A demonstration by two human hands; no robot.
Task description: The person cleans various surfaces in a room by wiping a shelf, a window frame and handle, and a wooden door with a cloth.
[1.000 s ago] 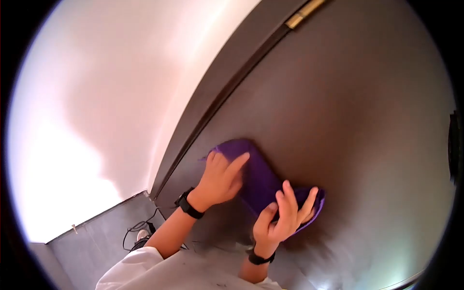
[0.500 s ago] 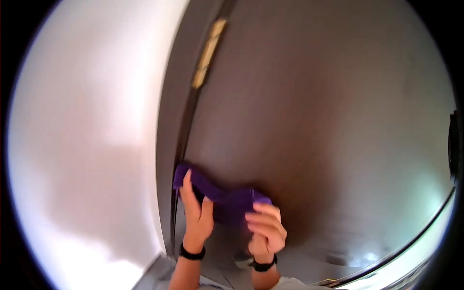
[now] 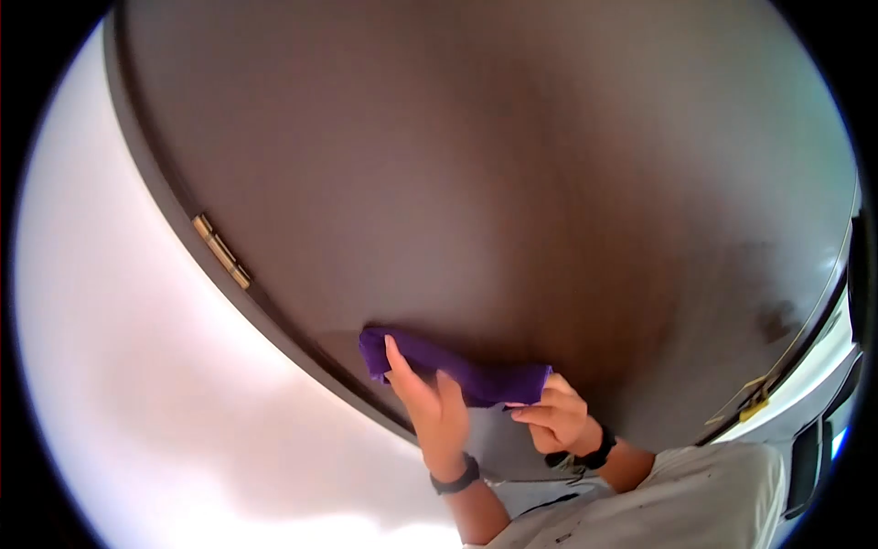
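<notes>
A folded purple cloth [image 3: 476, 373] stretches between my two hands against the lower part of a dark brown door [image 3: 412, 183]. My left hand [image 3: 434, 412] grips the cloth's left end, with one finger straight up along its face and the other fingers partly hidden. At the right end, my right hand [image 3: 560, 416] pinches the cloth's edge with curled fingers. Dark bands circle both wrists.
A brass hinge [image 3: 221, 252] sits on the door's left edge, beside a pale wall [image 3: 119, 302]. Brass-coloured hardware [image 3: 754, 403] shows on the right edge. Dark furniture [image 3: 809, 467] stands at the far right.
The view has turned, so the door's left edge now slants. The cloth, still in both hands, has come away from the hinge-side edge and looks more stretched out.
</notes>
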